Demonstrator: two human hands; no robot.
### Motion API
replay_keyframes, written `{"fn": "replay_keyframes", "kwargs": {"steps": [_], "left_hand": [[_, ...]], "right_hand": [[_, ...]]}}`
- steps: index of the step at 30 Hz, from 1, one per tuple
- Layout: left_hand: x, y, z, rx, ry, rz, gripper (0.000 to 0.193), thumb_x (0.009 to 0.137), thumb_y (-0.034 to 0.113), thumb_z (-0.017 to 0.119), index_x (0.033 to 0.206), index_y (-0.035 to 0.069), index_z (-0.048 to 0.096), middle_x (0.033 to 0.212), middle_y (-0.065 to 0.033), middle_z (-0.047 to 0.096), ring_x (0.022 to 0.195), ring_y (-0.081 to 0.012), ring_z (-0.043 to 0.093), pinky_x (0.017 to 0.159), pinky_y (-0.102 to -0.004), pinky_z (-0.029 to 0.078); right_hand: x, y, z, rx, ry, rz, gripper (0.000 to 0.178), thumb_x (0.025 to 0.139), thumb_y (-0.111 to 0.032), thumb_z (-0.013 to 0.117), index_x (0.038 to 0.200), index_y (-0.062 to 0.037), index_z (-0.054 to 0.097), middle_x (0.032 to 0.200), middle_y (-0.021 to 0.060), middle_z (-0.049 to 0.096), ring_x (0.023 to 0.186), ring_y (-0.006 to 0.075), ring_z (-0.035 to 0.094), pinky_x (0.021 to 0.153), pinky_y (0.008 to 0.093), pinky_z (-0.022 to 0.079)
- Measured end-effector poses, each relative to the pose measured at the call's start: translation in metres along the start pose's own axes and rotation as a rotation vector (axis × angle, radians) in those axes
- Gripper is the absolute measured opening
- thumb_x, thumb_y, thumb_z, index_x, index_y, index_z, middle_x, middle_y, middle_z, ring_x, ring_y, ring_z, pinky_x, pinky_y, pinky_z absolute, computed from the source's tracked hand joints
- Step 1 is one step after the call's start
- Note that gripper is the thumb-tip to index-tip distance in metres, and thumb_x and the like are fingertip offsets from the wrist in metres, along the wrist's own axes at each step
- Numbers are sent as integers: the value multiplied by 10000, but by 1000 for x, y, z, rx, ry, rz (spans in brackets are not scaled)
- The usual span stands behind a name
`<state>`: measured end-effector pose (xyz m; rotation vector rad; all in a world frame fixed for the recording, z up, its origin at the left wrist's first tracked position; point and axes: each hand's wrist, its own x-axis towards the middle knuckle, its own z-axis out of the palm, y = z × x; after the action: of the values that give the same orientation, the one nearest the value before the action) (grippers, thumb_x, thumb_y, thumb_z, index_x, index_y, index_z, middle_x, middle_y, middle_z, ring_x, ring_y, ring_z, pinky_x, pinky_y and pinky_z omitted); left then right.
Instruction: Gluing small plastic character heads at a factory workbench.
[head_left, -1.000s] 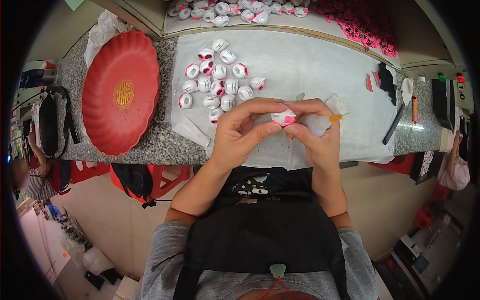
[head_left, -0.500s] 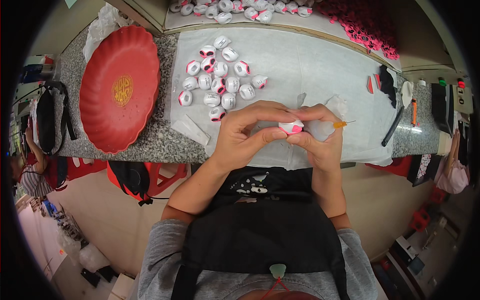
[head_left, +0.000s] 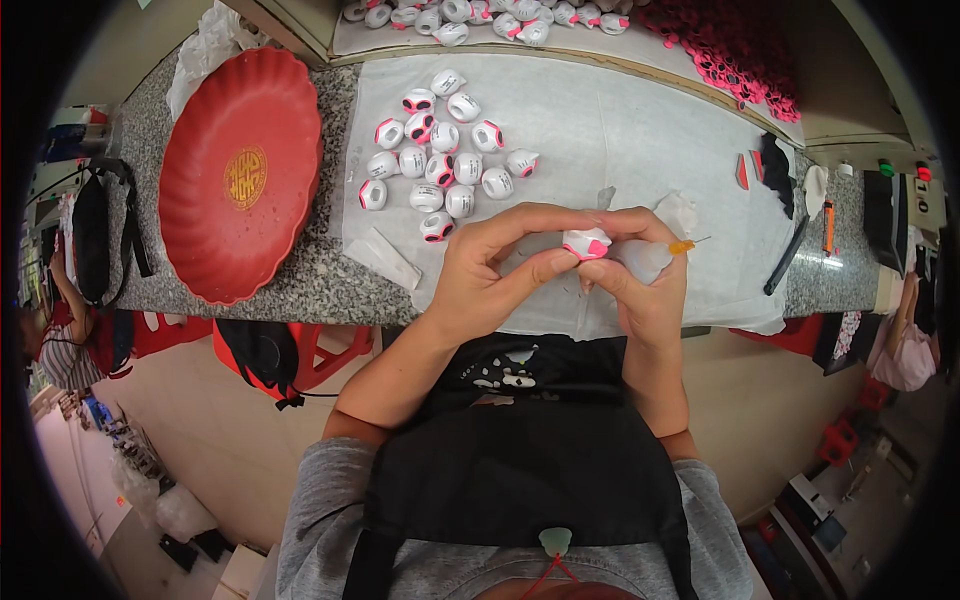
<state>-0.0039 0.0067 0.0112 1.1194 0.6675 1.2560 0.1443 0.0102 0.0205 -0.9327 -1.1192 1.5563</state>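
Note:
A small rounded white plastic piece with a pink part (head_left: 587, 243) is pinched between both hands over the paper-covered bench. My left hand (head_left: 480, 265) grips its left side with thumb and fingers. My right hand (head_left: 652, 295) steadies its right side with the thumb and a fingertip. In that same hand lies a translucent squeeze bottle (head_left: 645, 262), its orange needle tip (head_left: 681, 247) pointing right. Beyond my left hand, several similar white pieces (head_left: 427, 197) with pink and black parts lie in a loose cluster.
A red scalloped tray (head_left: 205, 190) stands at the left. More white pieces (head_left: 452, 34) and a heap of pink parts (head_left: 715, 60) fill the back shelf. Black scraps (head_left: 776, 175), a black tool (head_left: 786, 258) and an orange knife (head_left: 828, 228) lie right. White paper (head_left: 600, 110) covers the bench.
The held piece has been turned slightly, so its pink part faces differently, and both hands have shifted a little. The bottle stays in my right hand.

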Motion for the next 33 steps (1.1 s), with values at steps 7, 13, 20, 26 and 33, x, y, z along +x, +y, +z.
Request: {"fn": "replay_keyframes", "kwargs": {"steps": [7,13,20,26,33], "left_hand": [[0,-3,2,71,40,80,227,721,4,532,947,-12,532,930,-105,547,843,-145,515,739,-240,398],[-1,-3,0,74,47,47,235,720,2,532,955,-15,526,923,-103,544,836,-138,513,730,-237,398],[0,-3,-2,-83,-8,109,231,705,-15,552,933,-25,516,931,-107,522,822,-142,508,716,-246,408],[-3,-7,-5,-198,-31,17,213,670,-21,588,878,-7,544,893,-112,526,816,-160,511,710,-262,416],[-3,-9,-4,-73,-60,61,212,633,-13,620,837,0,565,846,-98,541,810,-162,517,706,-253,413]], "right_hand": [[-2,3,2,-21,15,-37,255,647,39,556,892,27,482,849,154,532,608,138,511,469,230,408],[-2,4,7,49,48,-15,254,651,38,547,894,25,474,845,152,531,600,140,507,472,232,407],[-1,3,5,123,-50,3,263,648,-11,585,880,36,471,771,138,529,565,153,507,473,243,410],[-4,4,2,118,-46,25,280,625,-45,625,854,37,487,774,140,540,587,162,520,492,239,411],[-3,7,-6,68,-108,-35,301,608,-93,658,828,39,502,789,133,546,640,154,524,537,241,416]]}}
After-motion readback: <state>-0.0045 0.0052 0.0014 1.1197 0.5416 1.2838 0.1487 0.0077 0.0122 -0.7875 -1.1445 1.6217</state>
